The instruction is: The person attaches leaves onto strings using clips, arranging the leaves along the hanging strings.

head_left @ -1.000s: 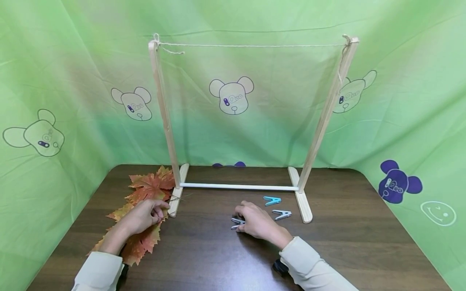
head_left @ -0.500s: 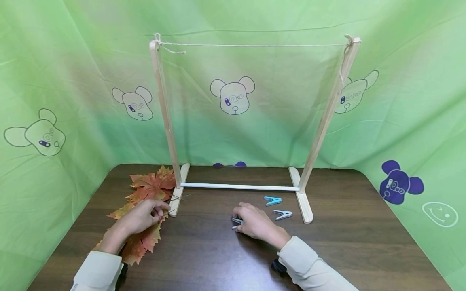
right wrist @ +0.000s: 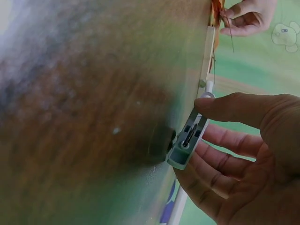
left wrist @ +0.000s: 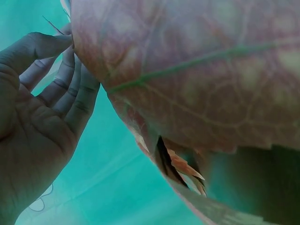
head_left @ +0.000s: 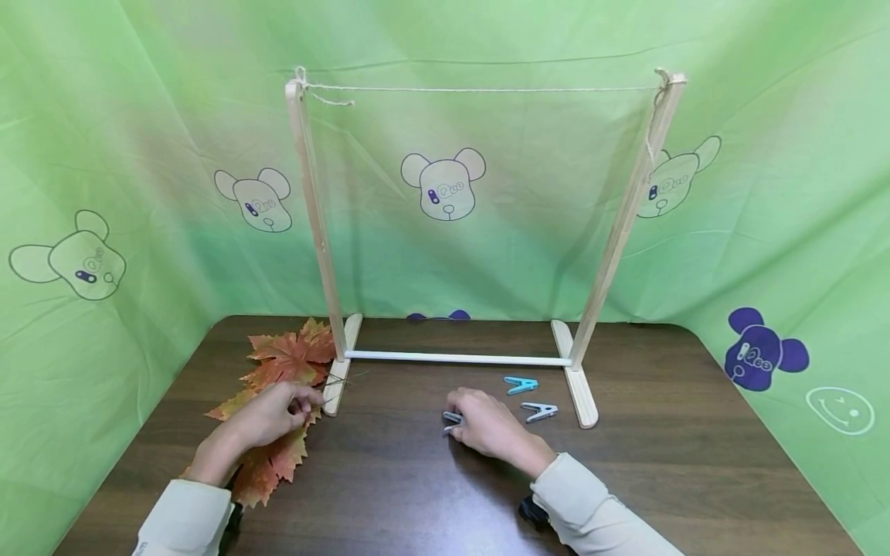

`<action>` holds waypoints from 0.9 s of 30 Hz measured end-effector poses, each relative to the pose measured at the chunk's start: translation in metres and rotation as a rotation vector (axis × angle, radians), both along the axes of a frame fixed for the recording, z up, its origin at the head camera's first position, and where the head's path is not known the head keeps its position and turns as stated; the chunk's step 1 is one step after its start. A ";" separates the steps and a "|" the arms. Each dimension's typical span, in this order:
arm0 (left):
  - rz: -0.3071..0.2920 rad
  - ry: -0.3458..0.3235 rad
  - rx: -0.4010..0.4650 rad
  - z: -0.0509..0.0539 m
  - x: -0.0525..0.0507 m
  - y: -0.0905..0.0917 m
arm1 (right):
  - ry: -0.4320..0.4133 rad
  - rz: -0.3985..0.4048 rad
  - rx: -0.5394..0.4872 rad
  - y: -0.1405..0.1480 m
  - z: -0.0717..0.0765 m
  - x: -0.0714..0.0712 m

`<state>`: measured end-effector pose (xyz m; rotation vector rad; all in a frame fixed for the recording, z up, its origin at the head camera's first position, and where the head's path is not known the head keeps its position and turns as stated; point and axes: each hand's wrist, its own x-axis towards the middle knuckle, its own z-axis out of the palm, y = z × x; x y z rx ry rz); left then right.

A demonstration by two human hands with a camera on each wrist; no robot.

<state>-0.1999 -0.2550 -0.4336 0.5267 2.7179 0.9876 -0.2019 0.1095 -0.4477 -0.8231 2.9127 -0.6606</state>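
Observation:
My left hand point(head_left: 267, 417) is at the left over orange-red maple leaves point(head_left: 267, 467), thumb and index finger pinching a thin stem. In the left wrist view a big leaf point(left wrist: 197, 84) fills much of the picture beside that hand. At the middle of the table, my right hand point(head_left: 490, 423) pinches a grey clothespin point(right wrist: 187, 140), with the thumb on one end and the fingers behind it. A blue clothespin point(head_left: 521, 384) and another grey clothespin point(head_left: 539, 411) lie just right of the right hand.
A wooden frame stands behind the hands, its left post point(head_left: 316, 224) and right post point(head_left: 626, 224) joined by a taut string point(head_left: 487, 89) on top and a white rod point(head_left: 452, 357) below. More leaves point(head_left: 292, 351) lie by the left foot. Green cloth point(head_left: 445, 262) surrounds the table.
My right fingers have drawn slightly closer round the grey clothespin, whose visible ends have tilted and shifted up a little. The left hand stays in place on the stem.

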 end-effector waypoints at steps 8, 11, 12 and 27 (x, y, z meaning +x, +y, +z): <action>-0.006 0.004 -0.031 0.005 0.002 0.001 | 0.016 0.001 -0.023 0.000 0.001 -0.001; -0.003 0.006 -0.038 0.007 0.002 0.002 | 0.020 0.004 -0.031 0.000 0.002 -0.001; -0.004 0.009 -0.039 0.008 0.003 0.002 | 0.021 0.005 -0.033 0.000 0.002 -0.001; -0.052 0.061 -0.025 0.026 0.001 0.005 | 0.002 -0.009 -0.053 -0.001 0.006 -0.002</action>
